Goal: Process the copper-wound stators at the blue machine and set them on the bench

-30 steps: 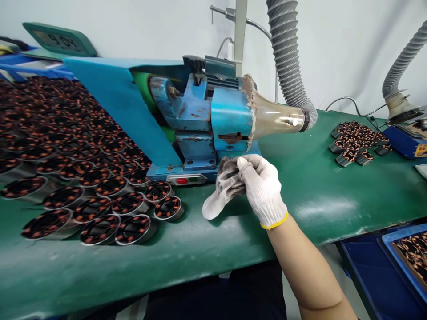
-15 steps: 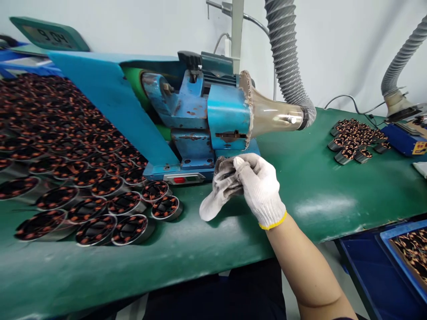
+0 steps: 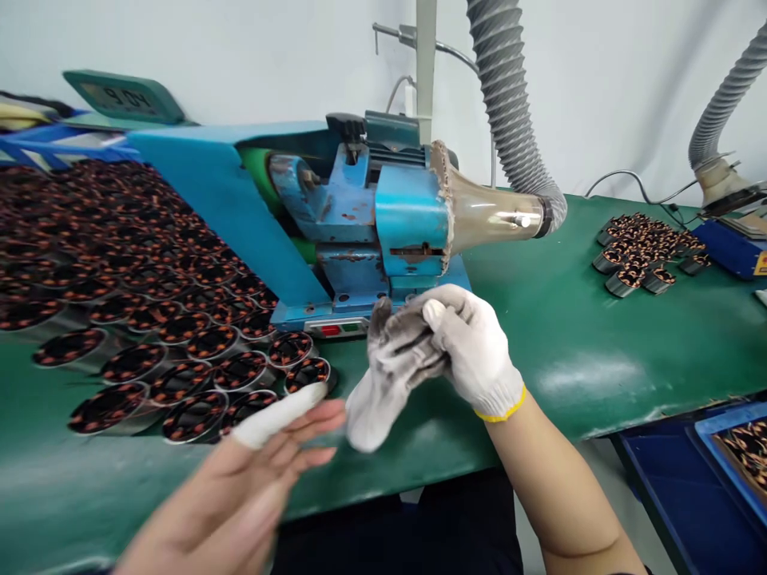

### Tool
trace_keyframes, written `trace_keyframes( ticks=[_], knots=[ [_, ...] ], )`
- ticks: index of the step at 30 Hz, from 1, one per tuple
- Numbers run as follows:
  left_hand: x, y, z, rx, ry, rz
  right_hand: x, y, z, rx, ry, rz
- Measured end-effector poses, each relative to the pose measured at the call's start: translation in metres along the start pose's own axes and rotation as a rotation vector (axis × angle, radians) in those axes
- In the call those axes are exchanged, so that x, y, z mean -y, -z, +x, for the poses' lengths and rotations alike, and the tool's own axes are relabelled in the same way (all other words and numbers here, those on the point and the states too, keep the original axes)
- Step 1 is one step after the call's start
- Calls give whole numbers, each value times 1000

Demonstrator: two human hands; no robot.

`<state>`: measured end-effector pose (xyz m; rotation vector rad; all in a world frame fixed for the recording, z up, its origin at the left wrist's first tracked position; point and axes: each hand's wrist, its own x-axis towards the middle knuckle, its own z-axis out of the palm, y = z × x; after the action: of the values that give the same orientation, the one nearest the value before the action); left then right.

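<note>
Under and around the blue machine [image 3: 411, 204]: one green counter [image 3: 557, 335], glossy, largest item listed.

On the counter: the machine itself, rust-marked.

Left of the machine: metal rings [image 3: 180, 327] wound with copper, many, packed close.

Above the machine's right end: grey hose [image 3: 503, 88], ribbed, joined to a clear funnel [image 3: 488, 212].

Well to the right of the machine: small rings [image 3: 647, 247], one cluster.

In front of the machine's base, right side: right grip [image 3: 476, 347], clad in white knit with a yellow edge, thumb and fingers pinching a loose glove.

In front of the machine, lower left: left grip [image 3: 252, 487], bare, blurred, fingers extended, grasping nothing; contact with the loose glove cannot be told.

Before the machine's base, between both grips: loose glove [image 3: 395, 367], white cloth, grey-soiled fingers uppermost. Handling, as judged: light, soft, limp, hardly fragile, unlikely to slip against knit. Best hold: its pale, free lower end.

Nearest the machine on the left grip: white finger cover [image 3: 281, 415], one, smallest item.
</note>
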<state>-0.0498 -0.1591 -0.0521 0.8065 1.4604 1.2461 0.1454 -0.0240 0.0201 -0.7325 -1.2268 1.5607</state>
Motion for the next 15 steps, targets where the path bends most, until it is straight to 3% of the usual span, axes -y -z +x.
trace_keyframes(
  ticks=[4, 7, 9, 15],
  knots=[
    [-30, -48, -9, 110, 288, -427, 8, 4, -8, 41, 75, 7],
    [-43, -66, -10, 257, 420, -565, 9, 9, -7, 25, 89, -31],
    [-44, -64, -6, 259, 387, -599, 8, 11, -5, 17, 66, -73],
    [-42, -33, 6, 76, 170, -640, 11, 14, -2, -1, -54, -396]
  ],
)
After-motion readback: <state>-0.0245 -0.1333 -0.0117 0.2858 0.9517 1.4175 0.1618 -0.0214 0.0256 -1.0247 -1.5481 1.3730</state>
